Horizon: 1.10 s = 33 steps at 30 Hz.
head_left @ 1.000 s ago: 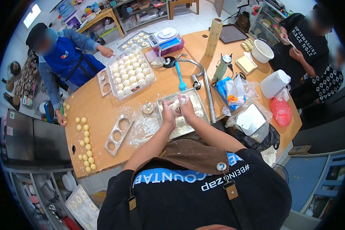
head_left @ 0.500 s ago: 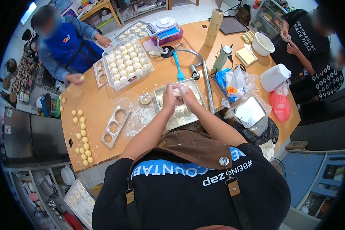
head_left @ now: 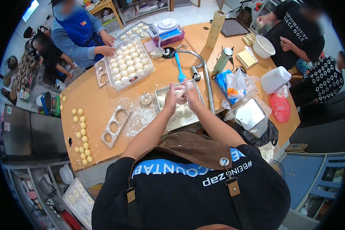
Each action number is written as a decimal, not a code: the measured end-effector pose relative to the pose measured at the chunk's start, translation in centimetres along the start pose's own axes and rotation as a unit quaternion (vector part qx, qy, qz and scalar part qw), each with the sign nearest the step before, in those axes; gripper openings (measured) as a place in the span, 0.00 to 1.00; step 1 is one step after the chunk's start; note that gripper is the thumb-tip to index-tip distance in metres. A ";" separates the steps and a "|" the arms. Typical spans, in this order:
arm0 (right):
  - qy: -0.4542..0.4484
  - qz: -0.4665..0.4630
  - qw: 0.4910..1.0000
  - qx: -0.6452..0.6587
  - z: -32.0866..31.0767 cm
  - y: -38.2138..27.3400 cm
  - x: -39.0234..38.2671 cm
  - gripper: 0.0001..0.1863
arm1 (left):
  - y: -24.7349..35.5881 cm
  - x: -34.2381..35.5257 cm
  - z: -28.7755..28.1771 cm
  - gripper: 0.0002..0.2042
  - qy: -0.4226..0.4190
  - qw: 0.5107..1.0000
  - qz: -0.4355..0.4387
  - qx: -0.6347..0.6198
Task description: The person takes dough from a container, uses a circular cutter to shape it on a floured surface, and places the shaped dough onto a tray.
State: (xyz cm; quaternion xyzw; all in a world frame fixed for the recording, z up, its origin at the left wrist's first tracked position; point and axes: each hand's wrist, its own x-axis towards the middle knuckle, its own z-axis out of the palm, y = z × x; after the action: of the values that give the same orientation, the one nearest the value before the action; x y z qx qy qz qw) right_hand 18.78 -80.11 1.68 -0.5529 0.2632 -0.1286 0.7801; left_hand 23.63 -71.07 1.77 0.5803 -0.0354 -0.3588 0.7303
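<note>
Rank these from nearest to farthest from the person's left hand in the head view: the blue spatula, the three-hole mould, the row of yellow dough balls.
1. blue spatula, just beyond the left hand, toward the far side.
2. three-hole mould, to its left on the floury table.
3. yellow dough balls, farthest, along the table's left edge.

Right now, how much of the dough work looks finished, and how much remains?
Done: a clear tray holds many shaped balls, and a row of small yellow balls lies on the table. In hand: the left hand and right hand press one dough piece between them above the metal tray. Left: floury dough in that tray, amount unclear.
</note>
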 end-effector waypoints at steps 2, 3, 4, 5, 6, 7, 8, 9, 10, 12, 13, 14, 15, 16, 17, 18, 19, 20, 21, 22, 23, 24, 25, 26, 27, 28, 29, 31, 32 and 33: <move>0.110 -0.061 0.991 0.045 0.8 0.7 0.1 0.21 | -0.5 0.3 1.5 0.31 0.088 0.962 0.043 -0.254; 0.108 -0.061 0.991 0.044 0.8 0.6 -0.2 0.21 | -0.5 0.4 1.1 0.31 0.089 0.962 0.044 -0.255; 0.030 -0.001 0.999 0.010 0.5 0.4 -0.4 0.21 | -0.3 0.6 0.3 0.31 0.077 0.985 0.036 -0.147; -0.044 0.059 0.997 -0.023 0.0 0.1 -0.5 0.20 | 0.0 0.6 -0.3 0.31 0.062 0.997 0.027 -0.037; -0.112 0.085 0.988 -0.062 -0.7 0.4 0.3 0.19 | 0.3 0.7 -0.9 0.32 0.006 0.997 -0.019 0.077; -0.111 0.084 0.988 -0.061 -1.0 0.6 0.5 0.19 | 0.2 0.8 -0.6 0.32 0.005 0.997 -0.018 0.078; -0.053 0.056 0.997 -0.030 -1.0 0.4 0.4 0.20 | -0.3 1.0 -0.3 0.32 0.008 0.998 0.004 0.060; 0.006 0.028 1.000 0.002 -0.8 0.0 0.2 0.21 | -0.7 1.2 -0.1 0.32 0.011 0.999 0.027 0.043; 0.095 -0.103 0.989 0.053 -0.2 1.4 0.8 0.19 | -1.2 1.3 0.0 0.31 -0.013 0.998 0.032 -0.043; 0.093 -0.068 0.990 0.077 0.5 0.2 -0.4 0.19 | -1.0 1.2 0.4 0.31 0.005 0.989 0.027 -0.148; 0.091 -0.033 0.990 0.102 0.9 -0.8 -1.2 0.19 | -0.8 0.9 0.5 0.31 0.025 0.968 0.022 -0.250; 0.092 -0.034 0.990 0.102 0.6 -1.4 -1.5 0.19 | -0.3 0.9 0.6 0.30 0.008 0.979 0.042 -0.200; 0.022 0.013 1.000 0.015 0.1 -2.0 -1.7 0.19 | 0.1 0.7 0.5 0.30 0.007 0.979 0.042 -0.200; -0.049 0.059 0.994 -0.072 -0.3 -2.3 -1.8 0.19 | 0.5 0.4 0.3 0.29 0.006 0.999 0.007 -0.045; -0.051 0.059 0.994 -0.072 -0.2 -2.2 -1.5 0.19 | 1.0 0.1 0.2 0.28 0.006 0.994 -0.026 0.110; -0.006 0.021 1.000 -0.022 -0.1 -1.8 -1.0 0.21 | 0.1 0.5 0.2 0.27 -0.001 0.996 -0.002 0.092; 0.038 -0.017 0.999 0.029 0.1 -1.5 -0.7 0.23 | -0.3 0.7 0.6 0.27 0.000 0.996 0.000 0.091; 0.038 -0.017 0.999 0.029 0.1 -0.9 -0.2 0.23 | -0.6 0.8 1.1 0.27 0.028 0.998 0.013 -0.048; 0.048 -0.037 0.997 0.049 0.1 -0.4 0.2 0.23 | -0.9 0.9 1.4 0.27 0.056 0.981 0.027 -0.185; 0.058 -0.057 0.994 0.068 0.0 0.1 0.5 0.24 | -0.6 1.4 1.0 0.27 0.057 0.968 0.013 -0.242; 0.058 -0.053 0.995 0.067 -0.2 0.4 0.6 0.24 | -0.4 1.2 0.4 0.27 0.060 0.968 0.010 -0.243; 0.016 -0.017 1.000 0.002 -0.6 0.3 0.5 0.21 | 0.3 1.0 -0.2 0.27 0.023 0.990 -0.029 -0.133; -0.026 0.020 0.997 -0.063 -1.0 0.2 0.5 0.19 | 0.7 0.8 -0.3 0.26 -0.014 0.997 -0.067 -0.021; -0.043 0.051 0.995 -0.079 -0.7 -1.4 -0.5 0.20 | 0.6 0.7 -0.2 0.26 -0.018 0.998 -0.038 0.036; -0.046 0.051 0.995 -0.079 -0.5 -1.2 -0.3 0.20 | 0.4 0.6 0.0 0.26 -0.016 0.999 -0.036 0.036; 0.009 0.007 0.999 -0.032 -0.2 -0.9 0.0 0.21 | 0.0 0.5 0.4 0.26 0.018 1.000 -0.010 -0.014; 0.068 -0.037 0.997 0.016 -0.1 -0.8 0.1 0.22 | -0.5 0.5 1.0 0.26 0.049 0.997 0.014 -0.064; 0.043 -0.032 0.998 0.015 0.0 -0.6 0.1 0.22 | -0.6 1.0 1.4 0.26 0.084 0.986 0.035 -0.142; 0.022 -0.027 0.999 0.013 -0.3 -0.5 0.2 0.21 | -0.2 0.9 1.1 0.26 0.059 0.991 0.012 -0.121; 0.024 -0.027 0.999 0.013 -0.6 -0.6 0.3 0.21 | 0.5 0.8 0.7 0.26 0.035 0.994 -0.009 -0.101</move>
State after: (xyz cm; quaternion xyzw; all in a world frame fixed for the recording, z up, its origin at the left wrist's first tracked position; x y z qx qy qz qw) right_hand 18.76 -80.94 2.02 -0.5465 0.2651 -0.1659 0.7769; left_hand 24.09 -72.08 2.14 0.5161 0.0317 -0.3465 0.7827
